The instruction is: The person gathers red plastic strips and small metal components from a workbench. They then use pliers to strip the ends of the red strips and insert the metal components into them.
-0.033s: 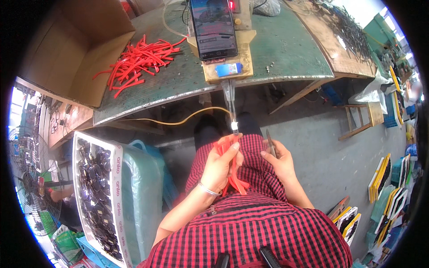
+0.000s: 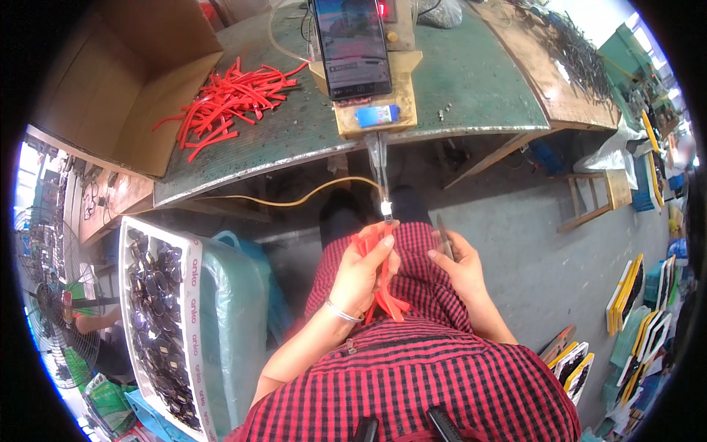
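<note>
My left hand (image 2: 363, 278) is shut around a bunch of red strips (image 2: 384, 295) held over my lap, and their ends hang down past my wrist. The top of the bunch touches the white tip (image 2: 386, 209) of a clear tube (image 2: 378, 166) that hangs from a wooden block (image 2: 375, 110) at the bench edge. To the right, my right hand (image 2: 462, 267) holds a thin grey strip (image 2: 443, 237) upright. More loose red strips (image 2: 228, 96) lie piled on the green bench (image 2: 471, 81).
A phone (image 2: 352, 44) leans on the wooden block. An open cardboard box (image 2: 110, 81) stands at the bench's left end. A tray of dark small parts (image 2: 158, 324) sits on a bagged stack at my left. A yellow hose (image 2: 309, 195) runs under the bench; a wooden stool (image 2: 589, 199) stands at right.
</note>
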### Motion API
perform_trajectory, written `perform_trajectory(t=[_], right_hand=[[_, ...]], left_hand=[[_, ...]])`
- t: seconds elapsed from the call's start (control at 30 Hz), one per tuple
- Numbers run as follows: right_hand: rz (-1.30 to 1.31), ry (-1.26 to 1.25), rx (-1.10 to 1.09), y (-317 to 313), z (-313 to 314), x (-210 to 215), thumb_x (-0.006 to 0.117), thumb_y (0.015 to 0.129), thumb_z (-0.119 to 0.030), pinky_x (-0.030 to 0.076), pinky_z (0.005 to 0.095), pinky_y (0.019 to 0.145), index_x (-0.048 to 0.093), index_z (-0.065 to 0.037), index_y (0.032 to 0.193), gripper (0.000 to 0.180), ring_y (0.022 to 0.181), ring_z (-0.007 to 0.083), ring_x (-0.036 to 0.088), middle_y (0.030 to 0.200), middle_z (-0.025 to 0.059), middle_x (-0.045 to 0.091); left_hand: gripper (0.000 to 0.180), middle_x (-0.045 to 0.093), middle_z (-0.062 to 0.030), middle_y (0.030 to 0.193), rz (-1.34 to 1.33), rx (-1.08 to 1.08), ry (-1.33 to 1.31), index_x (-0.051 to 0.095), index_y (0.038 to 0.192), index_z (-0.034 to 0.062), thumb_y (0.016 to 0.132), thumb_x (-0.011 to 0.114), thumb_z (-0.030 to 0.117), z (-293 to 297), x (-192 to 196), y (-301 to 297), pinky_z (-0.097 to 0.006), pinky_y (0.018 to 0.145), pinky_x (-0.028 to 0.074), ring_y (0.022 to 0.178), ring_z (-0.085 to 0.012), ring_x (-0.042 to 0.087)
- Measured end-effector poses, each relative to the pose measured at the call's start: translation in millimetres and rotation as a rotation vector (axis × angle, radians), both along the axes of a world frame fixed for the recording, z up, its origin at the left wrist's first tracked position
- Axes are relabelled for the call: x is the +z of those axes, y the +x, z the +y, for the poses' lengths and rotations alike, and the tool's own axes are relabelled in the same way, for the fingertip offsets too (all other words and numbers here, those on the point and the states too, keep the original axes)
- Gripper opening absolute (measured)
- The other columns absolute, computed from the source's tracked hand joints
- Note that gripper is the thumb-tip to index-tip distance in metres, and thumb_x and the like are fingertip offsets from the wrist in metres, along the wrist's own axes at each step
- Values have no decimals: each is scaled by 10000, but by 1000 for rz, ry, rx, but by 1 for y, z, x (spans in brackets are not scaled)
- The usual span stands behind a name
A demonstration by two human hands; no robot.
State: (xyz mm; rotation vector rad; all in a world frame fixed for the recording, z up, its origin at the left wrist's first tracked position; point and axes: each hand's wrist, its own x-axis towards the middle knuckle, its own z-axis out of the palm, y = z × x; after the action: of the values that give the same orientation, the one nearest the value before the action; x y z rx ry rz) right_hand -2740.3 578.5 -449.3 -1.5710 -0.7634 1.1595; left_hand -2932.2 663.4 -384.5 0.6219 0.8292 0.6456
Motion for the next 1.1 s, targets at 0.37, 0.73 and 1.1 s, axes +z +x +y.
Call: perform_trajectory(t=[0.37, 0.73, 1.1], right_hand=[[-988, 358, 396, -9, 21, 94, 787, 685, -220, 445, 397, 715, 668, -116, 1078, 423, 776, 283, 544, 828, 66, 544], [-1163, 534, 559, 8, 38, 148, 780, 616, -181, 437, 382, 710, 675, -139, 1055, 454, 802, 252, 539, 836, 55, 529], [-1076, 522, 701, 14, 33, 144, 777, 631, -169, 451, 376, 649, 691, -134, 1022, 403, 718, 256, 554, 758, 57, 543]], left_hand=[[248, 500, 15, 584, 111, -339, 80, 591, 1129, -32, 912, 601, 88, 30, 42, -53, -199, 461, 328, 465, -61, 435], [220, 544, 10, 656, 167, -472, 48, 602, 1087, -5, 889, 645, 81, 34, 83, -56, -204, 452, 341, 479, -55, 453], [235, 541, 15, 683, 155, -627, 55, 596, 1095, -22, 891, 636, 88, 38, 93, -52, -203, 465, 332, 501, -52, 451]])
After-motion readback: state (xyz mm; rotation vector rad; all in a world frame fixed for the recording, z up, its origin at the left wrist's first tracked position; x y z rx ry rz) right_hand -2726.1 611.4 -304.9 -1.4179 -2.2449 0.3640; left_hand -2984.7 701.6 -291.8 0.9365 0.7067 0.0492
